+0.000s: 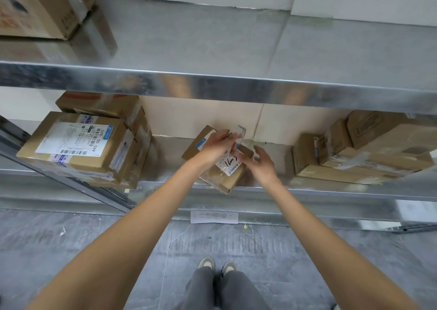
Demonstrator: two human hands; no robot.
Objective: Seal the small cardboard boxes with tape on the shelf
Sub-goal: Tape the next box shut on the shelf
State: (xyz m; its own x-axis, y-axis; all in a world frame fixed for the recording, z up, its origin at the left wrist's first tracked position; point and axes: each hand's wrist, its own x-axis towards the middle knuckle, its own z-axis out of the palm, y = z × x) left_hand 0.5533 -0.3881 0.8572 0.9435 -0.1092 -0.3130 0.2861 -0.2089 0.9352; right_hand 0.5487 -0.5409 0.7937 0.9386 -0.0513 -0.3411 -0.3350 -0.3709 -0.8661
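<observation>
1. The left hand reaches far out and pinches a clear tape roll by its near edge.
2. The right hand, just right of that pinch, has loose spread fingers and holds nothing.
3. Under both hands sits the small box on the shelf, turned slantwise, near corner over the edge.

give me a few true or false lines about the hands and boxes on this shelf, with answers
1. The left hand pinches a strip of tape. True.
2. The right hand grips a tape roll. False: its fingers are spread and hold nothing.
3. The small box sits on the floor. False: it sits on the lower shelf, at the front edge.
4. Box stacks stand to both sides of it. True.
</observation>
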